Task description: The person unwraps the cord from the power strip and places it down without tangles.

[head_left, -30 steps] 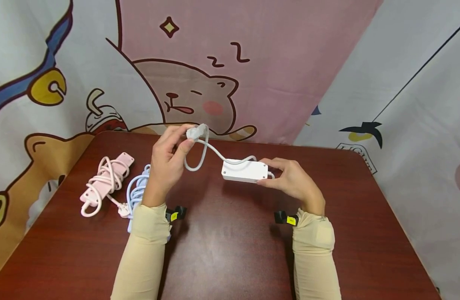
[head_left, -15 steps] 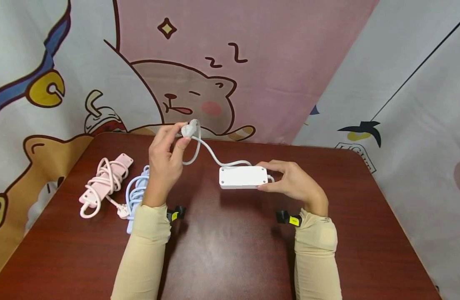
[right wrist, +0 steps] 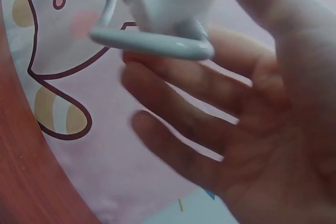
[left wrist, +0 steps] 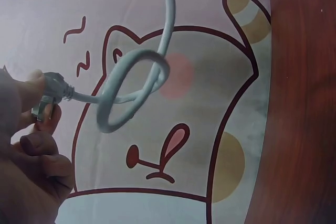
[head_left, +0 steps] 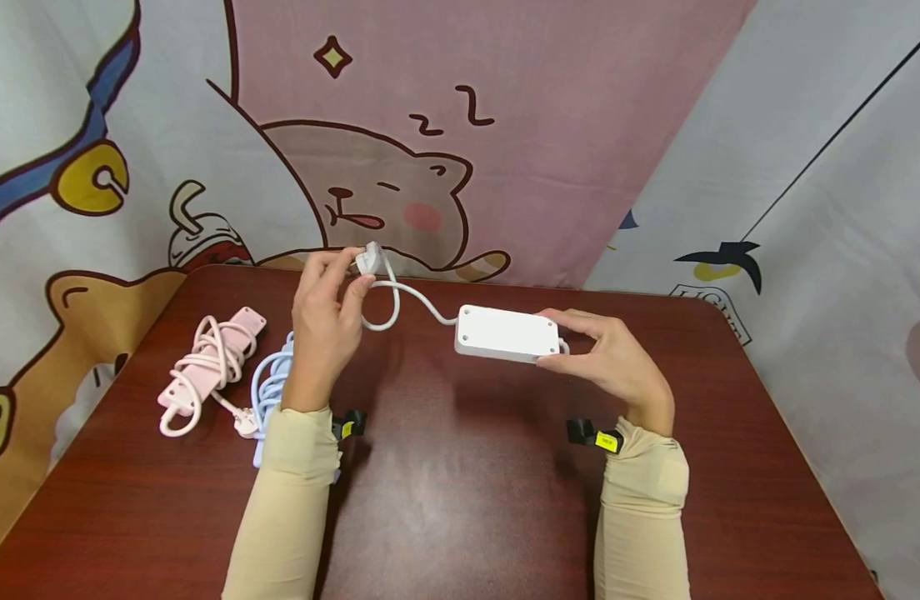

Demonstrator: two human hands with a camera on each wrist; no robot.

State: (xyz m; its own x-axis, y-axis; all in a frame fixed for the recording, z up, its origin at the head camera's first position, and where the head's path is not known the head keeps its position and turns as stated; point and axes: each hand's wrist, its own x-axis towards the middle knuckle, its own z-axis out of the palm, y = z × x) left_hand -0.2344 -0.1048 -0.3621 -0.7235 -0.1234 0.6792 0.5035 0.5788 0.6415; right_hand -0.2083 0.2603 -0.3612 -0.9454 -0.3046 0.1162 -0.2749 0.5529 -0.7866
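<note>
My left hand (head_left: 327, 321) pinches the white plug (head_left: 368, 260) between thumb and fingers, above the far part of the table. From the plug a white cord (left wrist: 167, 19) hangs in a loose loop and runs right to the white power strip (head_left: 507, 332). My right hand (head_left: 617, 358) grips that strip by its right end, thumb below and fingers above. Its plain face with corner screws is turned to the head camera, and it is held off the table. In the right wrist view a bend of cord (right wrist: 152, 44) passes by the strip's end; the other fingers are spread.
On the left of the brown table (head_left: 460, 500) lies a pink power strip (head_left: 208, 362) wrapped in its cord. A blue power strip (head_left: 272, 387) with a wound cord is partly hidden behind my left forearm. A cartoon-printed curtain (head_left: 550, 125) hangs behind the table.
The right hand has moved right with the white power strip, which tipped and shifted. The left hand with the plug has drifted slightly left, and the cord between is stretched wider.
</note>
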